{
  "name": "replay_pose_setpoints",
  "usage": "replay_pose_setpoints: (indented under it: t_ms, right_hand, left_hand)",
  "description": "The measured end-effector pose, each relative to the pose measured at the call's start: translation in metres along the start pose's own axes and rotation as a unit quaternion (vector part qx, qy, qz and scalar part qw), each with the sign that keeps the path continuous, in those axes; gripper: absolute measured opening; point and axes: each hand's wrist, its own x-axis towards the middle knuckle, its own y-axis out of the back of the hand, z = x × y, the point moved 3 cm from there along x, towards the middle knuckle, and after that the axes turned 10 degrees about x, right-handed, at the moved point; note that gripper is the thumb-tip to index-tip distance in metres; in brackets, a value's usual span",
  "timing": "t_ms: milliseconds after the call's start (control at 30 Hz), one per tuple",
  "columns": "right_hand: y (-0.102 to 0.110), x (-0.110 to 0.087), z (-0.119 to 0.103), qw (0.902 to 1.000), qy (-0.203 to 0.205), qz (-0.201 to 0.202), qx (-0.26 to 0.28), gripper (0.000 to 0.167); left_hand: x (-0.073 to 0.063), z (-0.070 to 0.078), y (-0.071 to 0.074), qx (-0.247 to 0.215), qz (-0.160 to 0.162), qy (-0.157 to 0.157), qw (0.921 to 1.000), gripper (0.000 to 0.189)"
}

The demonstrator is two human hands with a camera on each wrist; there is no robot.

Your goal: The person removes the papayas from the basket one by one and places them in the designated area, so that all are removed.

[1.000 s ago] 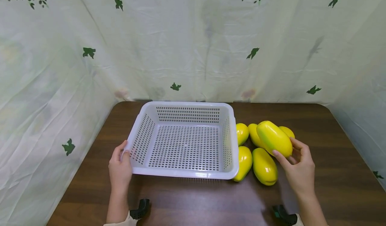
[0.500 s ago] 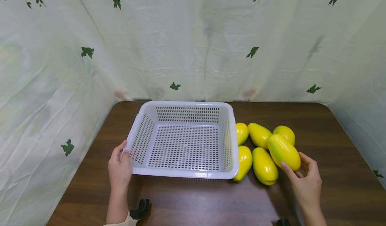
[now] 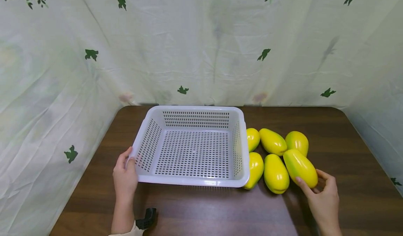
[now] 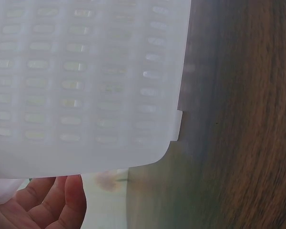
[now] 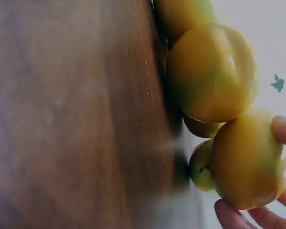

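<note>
A white perforated plastic basket (image 3: 193,182) stands at the middle of the table, with nothing inside it. My left hand (image 3: 126,174) grips its left rim; in the left wrist view curled fingers (image 4: 52,202) show below the basket wall (image 4: 86,95). To the basket's right, my right hand (image 3: 324,197) holds a yellow mango (image 3: 300,167) between thumb and fingers. In the right wrist view this mango (image 5: 248,160) appears slightly above the tabletop. Several more mangoes lie close by, including one at the front (image 3: 276,174) and one behind (image 3: 296,142).
Two mangoes (image 3: 255,171) lie against the basket's right side, partly hidden by its rim. The brown wooden table (image 3: 204,211) ends at a pale curtain (image 3: 201,54) with printed leaves and birds. A black strap piece (image 3: 148,218) sits by the left wrist.
My right hand has moved right and toward me, carrying the mango off the others and down beside the front mango. My left hand and the basket have stayed put.
</note>
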Motion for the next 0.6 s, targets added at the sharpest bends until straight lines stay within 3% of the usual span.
replay_pose_setpoints:
  t_ms: [400,500,600]
  right_hand:
    - [-0.001,0.0,0.007,0.9951,-0.04,-0.059,-0.069,0.083]
    - [-0.001,0.002,0.004,0.9954,-0.027,-0.061,-0.068,0.082]
    - [0.001,0.004,-0.004,0.9966,0.012,-0.054,-0.061,0.076]
  left_hand:
    - [0.002,-0.001,0.0,0.013,0.008,-0.01,0.9998,0.038]
    - [0.002,-0.001,0.0,0.03,0.015,-0.022,0.9992,0.039]
    - [0.001,0.002,0.001,0.076,0.05,-0.063,0.9938,0.04]
